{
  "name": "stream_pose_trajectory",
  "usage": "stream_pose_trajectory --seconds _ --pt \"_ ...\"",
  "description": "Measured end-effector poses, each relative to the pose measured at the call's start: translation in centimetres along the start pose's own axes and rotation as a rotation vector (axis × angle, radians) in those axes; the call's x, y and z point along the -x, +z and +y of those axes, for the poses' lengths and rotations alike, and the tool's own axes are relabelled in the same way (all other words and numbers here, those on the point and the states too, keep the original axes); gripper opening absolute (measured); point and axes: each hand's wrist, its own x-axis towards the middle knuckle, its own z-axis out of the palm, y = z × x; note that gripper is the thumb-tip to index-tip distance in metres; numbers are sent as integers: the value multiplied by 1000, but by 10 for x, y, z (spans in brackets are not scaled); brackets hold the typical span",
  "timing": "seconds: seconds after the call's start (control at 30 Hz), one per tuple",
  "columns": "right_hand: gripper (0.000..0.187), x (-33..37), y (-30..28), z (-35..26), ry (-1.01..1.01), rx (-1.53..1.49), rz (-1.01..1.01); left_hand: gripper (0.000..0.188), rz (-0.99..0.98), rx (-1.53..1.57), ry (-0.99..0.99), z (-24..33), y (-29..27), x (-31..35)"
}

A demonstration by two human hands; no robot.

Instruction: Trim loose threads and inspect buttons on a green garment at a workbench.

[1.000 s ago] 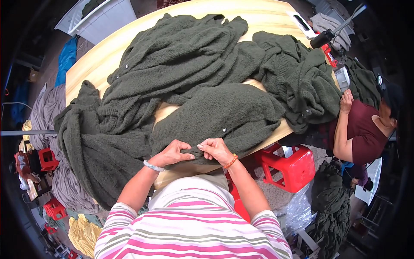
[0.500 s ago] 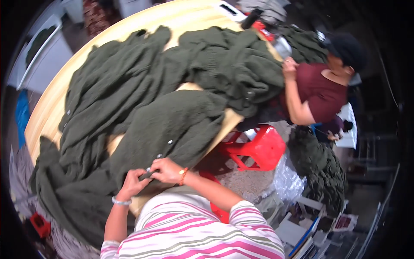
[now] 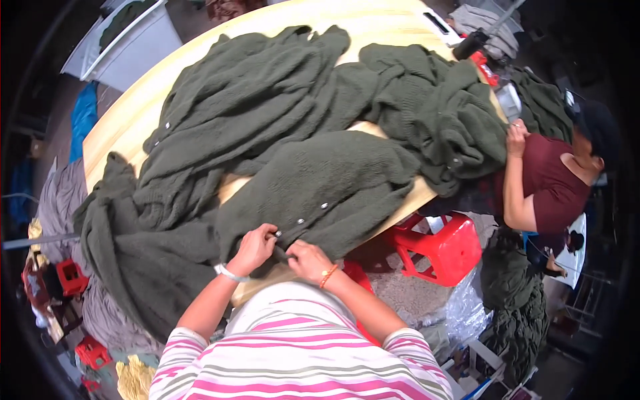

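In the head view, the dark green sweater [image 3: 320, 170] lies at the near edge of the table [image 3: 400, 20]. There, the right hand [image 3: 309, 261] pinches its cloth, and the left hand [image 3: 255, 251] bends by a shiny button [image 3: 278, 234] (I can't tell if it pinches too). The button could slip away, because the wool looks thick. The sweater might slide off the table if tugged, being so near the edge.

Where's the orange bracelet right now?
In the head view, the orange bracelet is in the lower middle, around the wrist of the person's right hand, which is at the near edge of the dark green garment.
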Motion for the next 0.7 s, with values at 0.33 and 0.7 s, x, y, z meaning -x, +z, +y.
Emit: stream_pose_trajectory --seconds 0.33,0.7 --pt "12 -13 30 3 -184 3 108 5 161 -327 415 -15 17 -15" --pt "18 -17 18 -3 -169 -10 94 8 198 -242 466 -22 27 -29"
